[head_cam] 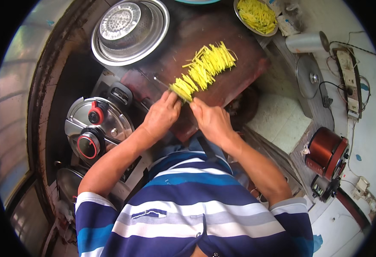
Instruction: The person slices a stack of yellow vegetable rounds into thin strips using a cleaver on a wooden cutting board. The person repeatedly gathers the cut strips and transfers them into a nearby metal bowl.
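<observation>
Thin yellow vegetable strips (212,62) lie in a long slanting row on a dark reddish-brown cutting board (236,85). At the near end of the row, my left hand (163,112) has its bent fingertips pressed together against the vegetable. My right hand (212,119) is closed beside it, at the near end of a knife (162,82). The blade appears almost edge-on, slanting across the near end of the strips, its tip pointing to the upper left. The knife handle is hidden inside my right hand. Greenish-yellow pieces show between the blade and my fingers.
A metal basin (94,53) with an upturned perforated colander (120,21) stands at the upper left. A bowl of yellow strips (257,16) is at the upper right. A pressure cooker (117,112) sits left of my left arm. A red appliance (326,152) stands at the right.
</observation>
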A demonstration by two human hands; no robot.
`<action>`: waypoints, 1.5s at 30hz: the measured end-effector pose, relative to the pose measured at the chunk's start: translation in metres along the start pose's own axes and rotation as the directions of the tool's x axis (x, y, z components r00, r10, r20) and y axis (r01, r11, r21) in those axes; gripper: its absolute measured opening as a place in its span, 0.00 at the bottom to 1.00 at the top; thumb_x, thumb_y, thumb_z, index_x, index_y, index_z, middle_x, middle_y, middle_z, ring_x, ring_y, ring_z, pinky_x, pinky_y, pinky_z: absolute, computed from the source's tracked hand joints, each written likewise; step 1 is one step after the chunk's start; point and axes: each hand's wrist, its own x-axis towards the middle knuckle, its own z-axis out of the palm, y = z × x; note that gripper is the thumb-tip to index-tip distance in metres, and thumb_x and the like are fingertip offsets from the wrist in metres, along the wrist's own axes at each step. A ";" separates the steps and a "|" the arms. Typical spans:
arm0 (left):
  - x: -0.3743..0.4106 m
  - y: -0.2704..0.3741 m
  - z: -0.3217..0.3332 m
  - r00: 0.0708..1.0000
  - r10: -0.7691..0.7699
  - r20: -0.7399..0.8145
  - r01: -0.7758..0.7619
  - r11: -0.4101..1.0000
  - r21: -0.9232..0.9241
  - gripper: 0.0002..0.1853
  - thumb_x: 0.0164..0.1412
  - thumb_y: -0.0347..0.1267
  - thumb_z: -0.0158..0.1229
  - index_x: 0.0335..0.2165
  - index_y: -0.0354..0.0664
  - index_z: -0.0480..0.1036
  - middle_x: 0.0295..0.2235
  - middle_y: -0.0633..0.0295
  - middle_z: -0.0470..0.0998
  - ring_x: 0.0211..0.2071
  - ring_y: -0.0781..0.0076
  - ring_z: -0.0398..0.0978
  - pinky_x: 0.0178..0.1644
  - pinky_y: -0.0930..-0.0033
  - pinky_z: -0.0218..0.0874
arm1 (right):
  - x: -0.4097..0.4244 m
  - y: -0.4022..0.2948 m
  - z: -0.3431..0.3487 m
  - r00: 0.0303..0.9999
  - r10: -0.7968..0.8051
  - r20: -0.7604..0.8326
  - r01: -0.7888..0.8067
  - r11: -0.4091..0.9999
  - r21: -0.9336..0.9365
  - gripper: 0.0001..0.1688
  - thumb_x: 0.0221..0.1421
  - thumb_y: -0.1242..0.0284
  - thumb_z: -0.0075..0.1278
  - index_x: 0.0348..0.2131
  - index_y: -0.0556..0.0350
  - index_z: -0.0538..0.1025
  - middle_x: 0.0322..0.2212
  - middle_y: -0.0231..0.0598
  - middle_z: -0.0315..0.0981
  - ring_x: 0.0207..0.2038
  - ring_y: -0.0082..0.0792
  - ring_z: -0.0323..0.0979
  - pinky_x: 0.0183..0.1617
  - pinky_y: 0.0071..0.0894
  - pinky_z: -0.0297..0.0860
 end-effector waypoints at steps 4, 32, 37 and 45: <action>0.002 -0.002 -0.001 1.000 0.010 -0.019 -0.010 1.000 0.010 0.14 0.52 0.24 0.57 0.39 0.32 0.78 0.43 0.52 0.73 0.49 0.54 0.73 0.46 0.64 0.76 | 0.002 0.002 0.001 1.000 0.011 -0.007 -0.011 1.000 0.003 0.28 0.74 0.54 0.41 0.53 0.56 0.80 0.29 0.62 0.80 0.36 0.65 0.79 0.40 0.60 0.74; 0.001 -0.002 0.000 1.000 -0.015 -0.014 0.015 1.000 0.006 0.13 0.51 0.23 0.57 0.38 0.31 0.76 0.41 0.52 0.72 0.47 0.54 0.73 0.45 0.63 0.76 | 0.006 0.005 0.008 0.997 -0.036 -0.067 0.035 0.999 -0.013 0.27 0.74 0.52 0.39 0.42 0.55 0.78 0.22 0.60 0.78 0.30 0.66 0.78 0.35 0.66 0.72; 0.003 -0.001 0.000 0.997 -0.057 0.053 0.057 0.998 -0.013 0.14 0.51 0.23 0.57 0.39 0.32 0.76 0.42 0.52 0.72 0.48 0.54 0.73 0.46 0.63 0.75 | 0.008 0.007 0.007 0.993 -0.085 -0.080 0.086 0.996 0.002 0.25 0.74 0.53 0.40 0.39 0.54 0.78 0.21 0.60 0.77 0.29 0.65 0.78 0.34 0.65 0.73; -0.002 0.003 0.003 0.996 -0.077 0.047 0.078 0.997 -0.016 0.15 0.51 0.23 0.57 0.41 0.32 0.76 0.45 0.51 0.73 0.52 0.52 0.72 0.51 0.62 0.73 | 0.006 0.004 0.011 0.992 -0.065 -0.107 0.065 0.998 -0.009 0.26 0.74 0.53 0.40 0.38 0.53 0.78 0.22 0.61 0.77 0.30 0.66 0.78 0.36 0.66 0.72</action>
